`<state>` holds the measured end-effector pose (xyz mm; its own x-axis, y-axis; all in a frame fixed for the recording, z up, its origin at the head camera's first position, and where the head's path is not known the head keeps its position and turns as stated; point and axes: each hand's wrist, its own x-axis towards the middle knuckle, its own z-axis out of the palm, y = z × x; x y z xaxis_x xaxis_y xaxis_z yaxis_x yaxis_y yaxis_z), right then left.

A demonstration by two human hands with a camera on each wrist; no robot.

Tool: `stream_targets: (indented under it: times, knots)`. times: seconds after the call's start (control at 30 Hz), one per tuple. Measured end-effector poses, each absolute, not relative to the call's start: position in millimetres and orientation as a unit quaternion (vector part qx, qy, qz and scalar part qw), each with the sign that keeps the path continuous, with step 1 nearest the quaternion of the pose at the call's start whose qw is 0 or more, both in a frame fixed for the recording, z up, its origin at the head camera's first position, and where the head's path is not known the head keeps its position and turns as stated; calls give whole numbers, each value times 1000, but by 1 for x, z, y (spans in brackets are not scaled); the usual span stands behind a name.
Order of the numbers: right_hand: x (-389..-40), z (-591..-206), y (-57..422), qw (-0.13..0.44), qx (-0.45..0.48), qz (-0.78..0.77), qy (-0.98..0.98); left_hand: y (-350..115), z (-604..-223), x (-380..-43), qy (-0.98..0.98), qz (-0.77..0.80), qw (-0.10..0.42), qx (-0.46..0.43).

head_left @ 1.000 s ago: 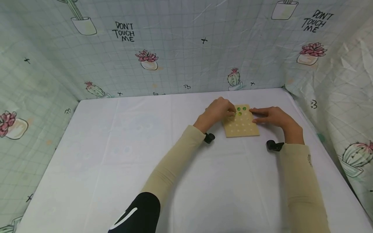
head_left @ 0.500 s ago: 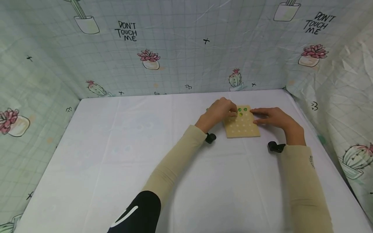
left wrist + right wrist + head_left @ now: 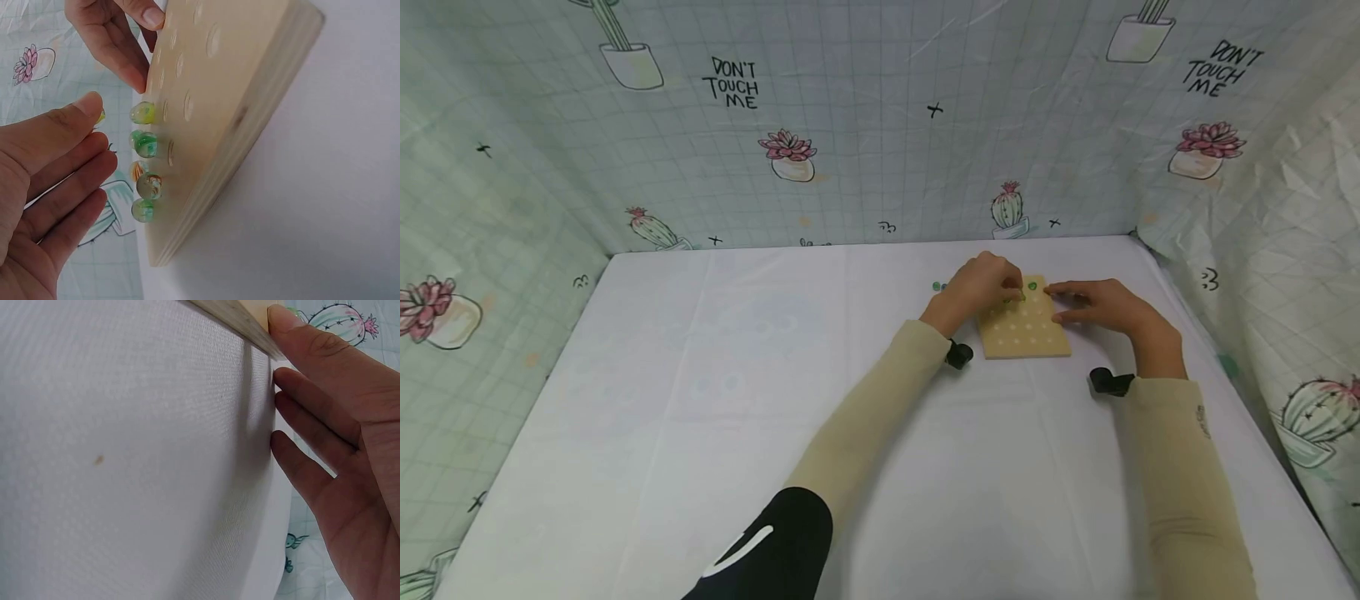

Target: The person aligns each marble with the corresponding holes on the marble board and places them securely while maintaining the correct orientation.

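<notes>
A pale wooden board (image 3: 1026, 336) with rows of round hollows lies on the white table. Several glass marbles sit in its hollows near one end, among them a yellow-green marble (image 3: 144, 113), a green marble (image 3: 146, 144) and an orange-streaked marble (image 3: 149, 185). My left hand (image 3: 981, 287) is over the board's far part, pinching a small yellowish marble (image 3: 101, 117) between thumb and forefinger, mostly hidden by the thumb. At the board's right edge, my right hand (image 3: 1105, 308) touches the side with thumb and fingertips, its fingers extended.
Small green and blue marbles (image 3: 937, 286) lie on the table (image 3: 737, 375) just left of my left hand. Printed cloth (image 3: 865, 125) hangs behind the table and along both sides. A black wrist camera (image 3: 959, 354) sticks out below my left wrist.
My left hand has shifted right over the board, covering some marbles there and uncovering loose marbles on the table to its left. The right hand stays at the board's edge.
</notes>
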<state>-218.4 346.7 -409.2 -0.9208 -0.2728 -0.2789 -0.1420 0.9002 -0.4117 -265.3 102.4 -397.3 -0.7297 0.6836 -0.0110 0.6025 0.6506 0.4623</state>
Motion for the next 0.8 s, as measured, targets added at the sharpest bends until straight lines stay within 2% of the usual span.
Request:
stream_targets:
  times: [0.2, 0.57, 0.8]
  knots:
    - [-217, -407, 348, 174, -100, -181, 963, 111, -396, -267, 899, 228, 85, 365]
    - [-216, -411, 351, 161, -110, -192, 962, 127, -402, -275, 879, 261, 117, 383]
    - [-214, -413, 352, 157, -107, -199, 961, 135, -412, -276, 879, 269, 113, 378]
